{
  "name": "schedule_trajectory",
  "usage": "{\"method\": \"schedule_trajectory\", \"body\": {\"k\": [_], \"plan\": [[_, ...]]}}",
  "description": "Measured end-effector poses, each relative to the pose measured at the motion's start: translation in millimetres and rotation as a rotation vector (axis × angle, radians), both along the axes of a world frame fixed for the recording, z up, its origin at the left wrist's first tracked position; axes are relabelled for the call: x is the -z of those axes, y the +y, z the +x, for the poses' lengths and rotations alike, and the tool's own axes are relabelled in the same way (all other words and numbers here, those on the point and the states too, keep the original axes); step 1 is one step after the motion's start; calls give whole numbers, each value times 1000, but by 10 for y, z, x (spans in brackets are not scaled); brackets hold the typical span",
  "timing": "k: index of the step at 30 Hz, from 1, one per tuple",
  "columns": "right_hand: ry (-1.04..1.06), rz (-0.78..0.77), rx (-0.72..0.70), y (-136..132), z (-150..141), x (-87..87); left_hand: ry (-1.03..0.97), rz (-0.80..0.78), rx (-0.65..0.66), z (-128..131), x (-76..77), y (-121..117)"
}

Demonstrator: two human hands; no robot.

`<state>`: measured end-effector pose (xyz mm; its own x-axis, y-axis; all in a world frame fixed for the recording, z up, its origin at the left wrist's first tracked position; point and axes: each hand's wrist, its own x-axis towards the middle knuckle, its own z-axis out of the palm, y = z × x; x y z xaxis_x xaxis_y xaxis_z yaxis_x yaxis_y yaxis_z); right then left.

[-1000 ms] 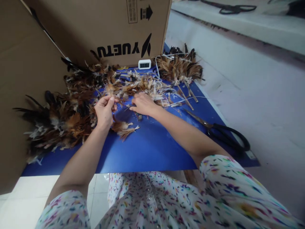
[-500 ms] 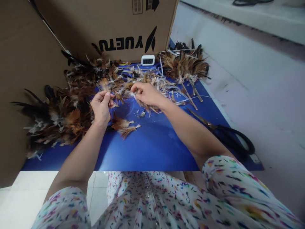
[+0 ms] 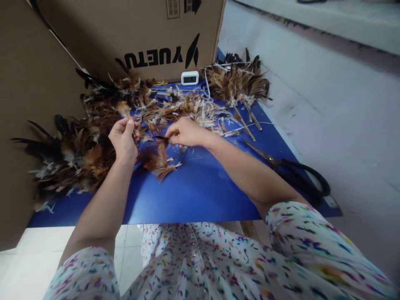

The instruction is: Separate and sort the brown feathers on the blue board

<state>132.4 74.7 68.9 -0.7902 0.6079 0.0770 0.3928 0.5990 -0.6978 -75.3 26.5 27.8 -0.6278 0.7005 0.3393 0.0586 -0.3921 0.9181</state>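
Observation:
My left hand is closed in a pinch at the edge of the brown feather pile. A small light-orange feather sticks up from its fingertips. My right hand is also closed, thumb and fingers pinching a brown feather with a dark tip. That feather hangs just above a small bunch of brown feathers lying on the blue tabletop. Behind both hands, loose tan and whitish feathers are scattered over the table.
Large black-handled scissors lie at the right edge. Tied feather bundles on sticks rest at the back right beside a white digital clock. A cardboard box walls off the back and left; a pale wall stands right.
My right hand has come from the loose feathers toward me and left, and a brown feather now shows in its fingers. My left hand keeps its pinch, shifted slightly left. The view moved a little.

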Motion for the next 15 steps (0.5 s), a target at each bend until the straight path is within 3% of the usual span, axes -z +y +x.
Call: {"method": "schedule_trajectory", "body": {"k": [3, 5, 12, 15], "plan": [[-103, 257, -65, -112, -70, 51, 1, 14, -17, -74, -2, 7], [-167, 330, -104, -177, -113, 85, -1, 18, -22, -97, -13, 6], [-443, 299, -321, -349, -111, 73, 5, 81, -53, -105, -76, -19], [-490, 340, -345, -443, -128, 76, 28, 79, -64, -158, -71, -5]]}}
